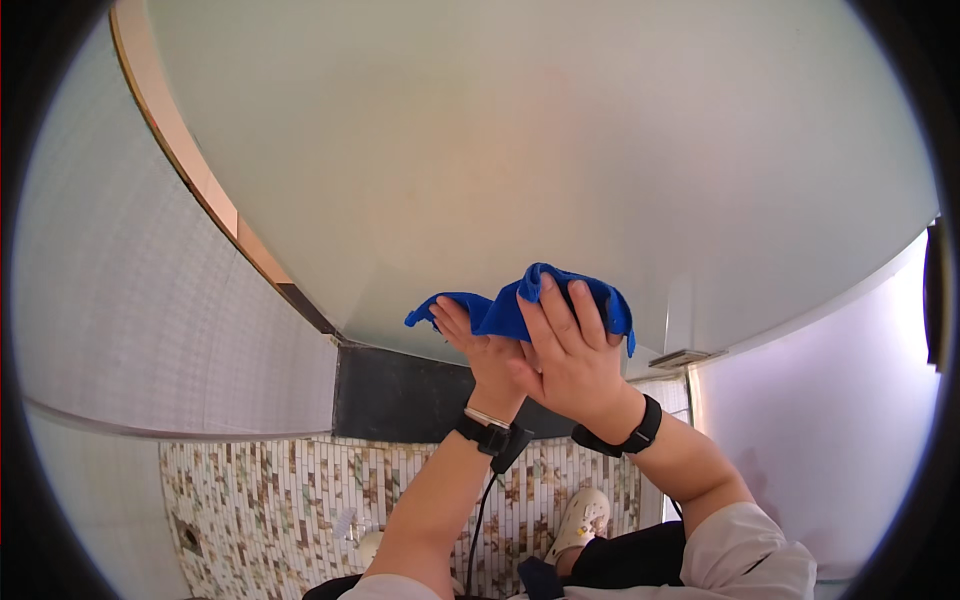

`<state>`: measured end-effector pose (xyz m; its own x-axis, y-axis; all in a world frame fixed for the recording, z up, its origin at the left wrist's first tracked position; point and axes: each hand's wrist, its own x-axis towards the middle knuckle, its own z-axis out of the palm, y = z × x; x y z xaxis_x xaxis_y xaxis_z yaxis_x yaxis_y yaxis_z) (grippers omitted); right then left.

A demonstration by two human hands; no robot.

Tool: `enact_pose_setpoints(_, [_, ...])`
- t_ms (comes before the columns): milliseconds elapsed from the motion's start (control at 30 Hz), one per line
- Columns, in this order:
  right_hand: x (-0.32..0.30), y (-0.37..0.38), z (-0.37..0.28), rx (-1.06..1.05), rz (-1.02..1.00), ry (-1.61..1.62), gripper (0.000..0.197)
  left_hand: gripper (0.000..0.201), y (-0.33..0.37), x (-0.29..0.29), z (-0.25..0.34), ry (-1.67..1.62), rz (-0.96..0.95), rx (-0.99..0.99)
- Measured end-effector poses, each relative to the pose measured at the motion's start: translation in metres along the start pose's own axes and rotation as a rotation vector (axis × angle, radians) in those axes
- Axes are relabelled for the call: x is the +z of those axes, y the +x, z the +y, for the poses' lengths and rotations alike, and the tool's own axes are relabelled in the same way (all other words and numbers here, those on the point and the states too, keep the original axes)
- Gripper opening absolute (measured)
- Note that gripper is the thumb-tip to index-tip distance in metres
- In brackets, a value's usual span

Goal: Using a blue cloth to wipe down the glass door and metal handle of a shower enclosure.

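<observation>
A blue cloth (500,312) lies bunched and creased against a large frosted glass panel (480,150). My right hand (572,350) holds the cloth to the glass with long, straight fingers, and a fold of it curls up around the index fingertip. Beside and slightly below it, my left hand (488,360) keeps the cloth's left part pressed there too, its fingers stretched along it. The thumb of the right hand overlaps the left hand, so part of the left hand's fingers is hidden.
A metal hinge or clip (685,358) sits at the panel's lower right. Below runs a dark sill (400,390), then a mosaic-tiled floor (270,500) with a cream clog (580,520) on it. A pale wall (180,290) stands left; a white panel (810,430) stands right.
</observation>
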<state>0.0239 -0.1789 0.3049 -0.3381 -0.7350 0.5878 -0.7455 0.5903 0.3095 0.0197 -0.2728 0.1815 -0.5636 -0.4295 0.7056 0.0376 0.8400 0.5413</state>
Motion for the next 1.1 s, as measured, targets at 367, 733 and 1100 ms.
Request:
enact_pose_setpoints(367, [-0.003, 0.018, 0.011, 0.1, 0.131, -0.069, 0.057, 0.061, 0.032, -0.017, 0.014, -0.071, 0.137, -0.044])
enact_pose_setpoints(733, [0.009, 0.029, -0.016, 0.074, -0.076, -0.002, 0.057, 0.06, 0.109, -0.066, -0.036, -0.036, 0.422, 0.09])
enact_pose_setpoints(1100, [0.019, 0.027, -0.023, 0.04, -0.118, 0.113, 0.063, 0.063, 0.076, -0.041, -0.028, -0.219, 0.325, -0.329])
